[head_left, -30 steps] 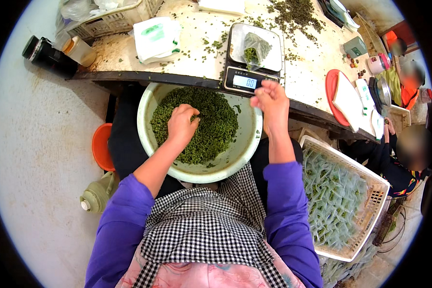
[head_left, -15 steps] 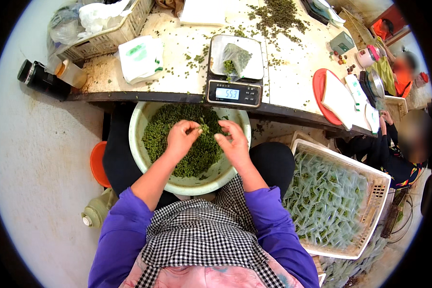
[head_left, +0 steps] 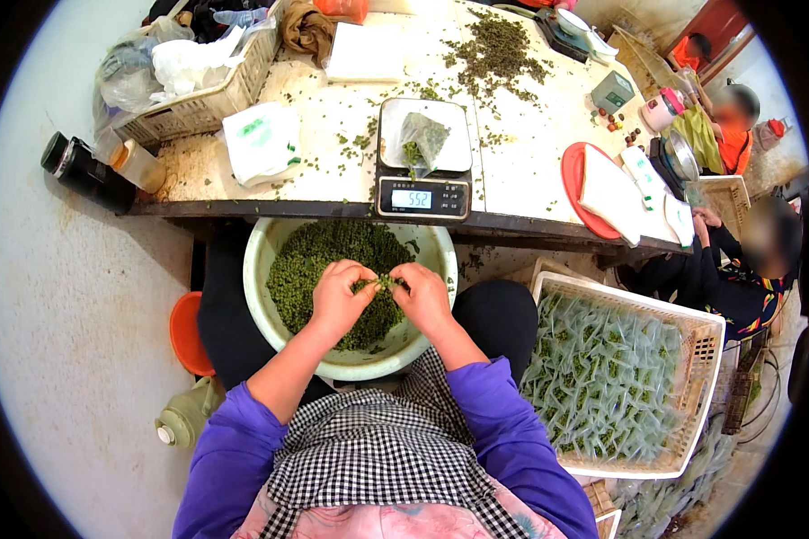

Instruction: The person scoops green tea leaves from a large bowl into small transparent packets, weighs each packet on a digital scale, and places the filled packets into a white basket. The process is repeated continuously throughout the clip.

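Note:
A round pale basin sits between my knees, holding a heap of small green berries that look like green peppercorns. Over the heap, my left hand and my right hand meet with fingertips pinched on a small green sprig. Just beyond the basin, a digital scale stands at the table's front edge. On its plate lies an open clear plastic bag partly filled with the same green berries.
To my right, a white crate holds many filled clear bags. White bags and a red tray lie on the table. A black bottle stands left. A co-worker sits at the right.
My hands have come together, and the right fingers now pinch the sprig alongside the left ones. The view has tilted slightly, so the table appears lower.

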`<state>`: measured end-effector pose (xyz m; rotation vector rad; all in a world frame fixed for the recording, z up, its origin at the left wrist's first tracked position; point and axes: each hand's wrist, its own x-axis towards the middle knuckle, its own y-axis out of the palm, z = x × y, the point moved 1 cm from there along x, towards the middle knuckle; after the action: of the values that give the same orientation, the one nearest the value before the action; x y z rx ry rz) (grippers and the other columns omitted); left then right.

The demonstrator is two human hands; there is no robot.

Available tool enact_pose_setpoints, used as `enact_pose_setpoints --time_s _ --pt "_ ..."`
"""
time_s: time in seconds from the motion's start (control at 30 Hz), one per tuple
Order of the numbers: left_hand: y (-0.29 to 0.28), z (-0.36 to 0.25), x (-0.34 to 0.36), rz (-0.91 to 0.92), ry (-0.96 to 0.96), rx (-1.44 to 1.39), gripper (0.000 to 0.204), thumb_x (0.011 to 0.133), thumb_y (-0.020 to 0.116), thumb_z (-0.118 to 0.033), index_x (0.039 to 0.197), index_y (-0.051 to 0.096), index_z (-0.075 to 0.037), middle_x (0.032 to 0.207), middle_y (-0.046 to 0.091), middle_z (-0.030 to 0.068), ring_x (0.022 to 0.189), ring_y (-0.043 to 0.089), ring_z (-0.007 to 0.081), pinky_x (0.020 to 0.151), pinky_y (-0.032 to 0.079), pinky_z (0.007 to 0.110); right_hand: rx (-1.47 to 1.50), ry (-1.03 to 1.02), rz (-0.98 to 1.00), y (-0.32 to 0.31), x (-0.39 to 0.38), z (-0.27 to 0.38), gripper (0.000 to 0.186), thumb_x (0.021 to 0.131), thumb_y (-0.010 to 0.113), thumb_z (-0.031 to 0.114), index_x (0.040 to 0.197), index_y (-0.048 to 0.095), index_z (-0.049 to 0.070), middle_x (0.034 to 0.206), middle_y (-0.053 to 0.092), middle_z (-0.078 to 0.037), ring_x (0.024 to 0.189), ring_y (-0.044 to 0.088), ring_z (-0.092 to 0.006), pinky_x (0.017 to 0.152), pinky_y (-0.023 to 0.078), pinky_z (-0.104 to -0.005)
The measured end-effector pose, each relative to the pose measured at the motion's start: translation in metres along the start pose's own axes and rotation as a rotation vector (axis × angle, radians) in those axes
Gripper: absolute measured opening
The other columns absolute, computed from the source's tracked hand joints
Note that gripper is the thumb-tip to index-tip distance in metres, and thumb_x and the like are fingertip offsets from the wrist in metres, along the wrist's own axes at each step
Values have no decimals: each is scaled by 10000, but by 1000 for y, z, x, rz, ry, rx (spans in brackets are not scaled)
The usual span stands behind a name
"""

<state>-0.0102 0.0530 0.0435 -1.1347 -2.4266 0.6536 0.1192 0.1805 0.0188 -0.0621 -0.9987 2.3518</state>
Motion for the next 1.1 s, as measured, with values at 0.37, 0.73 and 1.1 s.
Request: enact_pose_setpoints --time_s 0.37,0.73,1.1 --pt "27 -59 125 -412 9 211 255 749 811 -266 865 704 -66 949 579 71 960 549 286 831 452 406 -144 -146 -315 -12 6 8 298 723 666 -4 1008 661 80 1151 608 -104 1133 547 -316 973 387 -452" --pt "28 -46 119 -344 -145 -95 104 845 691 -108 843 645 -15 873 566 48 699 540 137 660 460 278 -616 -303 -512 -68 113 33 349 796 605 28 1137 654 89 1366 516 -105 1294 429 -343 1052 292 -561" --pt "-1 -41 83 -128 -55 -839 24 909 600 -33 888 592 -30 928 526 -24 790 459 60 735 395 225 -627 -102 -378 -69 125 19 447 794 585 2 1206 653 160 1452 453 -85 1364 371 -343 1132 183 -579"
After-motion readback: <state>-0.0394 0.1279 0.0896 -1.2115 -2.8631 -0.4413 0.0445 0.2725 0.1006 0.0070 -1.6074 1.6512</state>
